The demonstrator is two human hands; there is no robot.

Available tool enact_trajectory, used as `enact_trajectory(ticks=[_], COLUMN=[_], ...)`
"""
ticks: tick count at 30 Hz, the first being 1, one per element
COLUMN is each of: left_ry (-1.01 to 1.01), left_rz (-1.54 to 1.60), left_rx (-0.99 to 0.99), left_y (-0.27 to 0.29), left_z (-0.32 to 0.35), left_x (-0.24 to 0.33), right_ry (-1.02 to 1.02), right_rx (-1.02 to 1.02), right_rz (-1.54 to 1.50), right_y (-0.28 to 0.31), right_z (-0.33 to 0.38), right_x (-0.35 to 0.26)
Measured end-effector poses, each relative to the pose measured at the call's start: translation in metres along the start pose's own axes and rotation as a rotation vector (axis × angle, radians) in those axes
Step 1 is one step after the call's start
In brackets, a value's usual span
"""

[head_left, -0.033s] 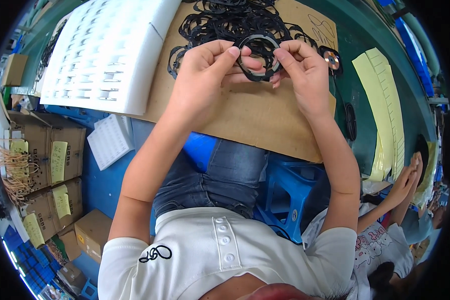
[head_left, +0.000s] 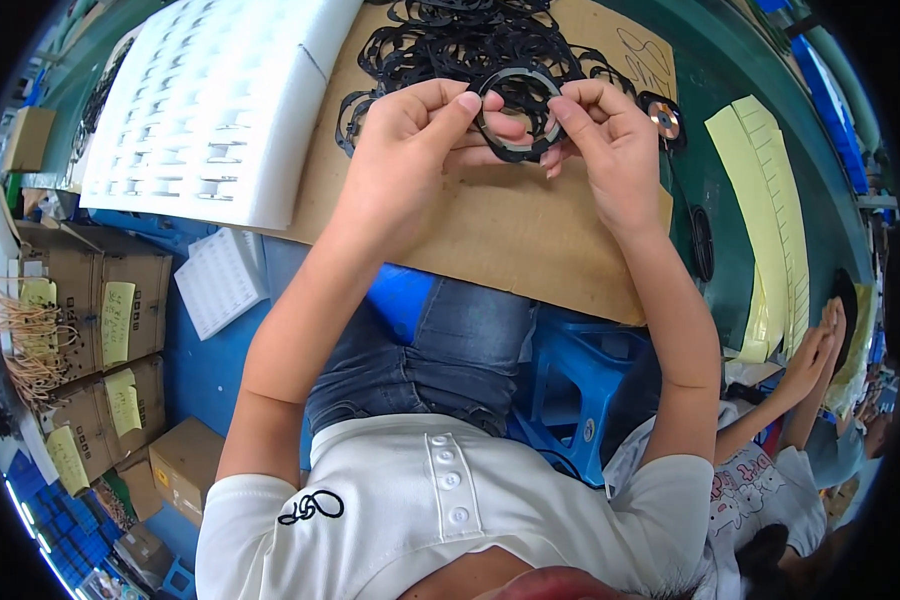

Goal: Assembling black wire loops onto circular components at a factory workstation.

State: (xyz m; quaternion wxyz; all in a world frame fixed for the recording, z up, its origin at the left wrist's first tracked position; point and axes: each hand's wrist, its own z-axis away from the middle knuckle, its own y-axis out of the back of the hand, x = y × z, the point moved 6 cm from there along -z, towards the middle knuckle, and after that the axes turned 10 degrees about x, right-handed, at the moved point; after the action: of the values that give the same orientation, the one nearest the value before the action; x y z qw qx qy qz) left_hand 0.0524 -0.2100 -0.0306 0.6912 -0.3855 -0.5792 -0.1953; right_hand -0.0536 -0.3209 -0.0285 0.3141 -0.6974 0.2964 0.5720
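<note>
A black ring (head_left: 518,112) is pinched between the fingers of the left hand (head_left: 410,150) and right hand (head_left: 610,150), seemingly above a cardboard sheet (head_left: 490,240).

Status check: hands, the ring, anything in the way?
Left hand and right hand both pinch one black ring above the cardboard sheet. Pile of black rings just behind. Nothing between hands and ring.

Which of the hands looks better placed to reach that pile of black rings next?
Probably the right hand: it sits nearer the pile of black rings, while the left hand grips the black ring too.
</note>
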Motion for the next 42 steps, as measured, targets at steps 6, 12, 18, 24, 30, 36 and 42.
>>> enact_trajectory(ticks=[6, 12, 18, 24, 30, 36, 42], left_ry=[-0.017, -0.382, -0.346, -0.388, -0.349, -0.269, -0.244], left_rz=[0.043, -0.375, -0.365, -0.429, -0.415, -0.399, -0.315], left_rx=[0.063, 0.033, -0.008, 0.016, -0.022, -0.126, -0.256], left_y=[0.001, -0.006, -0.006, -0.007, -0.009, -0.014, -0.041], left_z=[-0.001, 0.004, 0.005, 0.006, 0.005, -0.004, -0.017], left_x=[-0.001, 0.008, 0.006, 0.013, 0.012, 0.01, 0.007], right_ry=[-0.106, -0.196, -0.201, -0.202, -0.324, -0.337, -0.317], right_rx=[-0.129, -0.113, -0.101, -0.103, -0.189, -0.031, -0.083], right_rz=[-0.155, -0.256, -0.308, -0.237, -0.319, -0.287, -0.07], right_y=[-0.004, 0.001, -0.004, -0.004, 0.001, 0.011, 0.048], right_z=[0.001, 0.002, 0.004, 0.006, 0.003, -0.005, -0.023], right_x=[0.003, 0.004, 0.002, -0.001, 0.01, 0.0, -0.002])
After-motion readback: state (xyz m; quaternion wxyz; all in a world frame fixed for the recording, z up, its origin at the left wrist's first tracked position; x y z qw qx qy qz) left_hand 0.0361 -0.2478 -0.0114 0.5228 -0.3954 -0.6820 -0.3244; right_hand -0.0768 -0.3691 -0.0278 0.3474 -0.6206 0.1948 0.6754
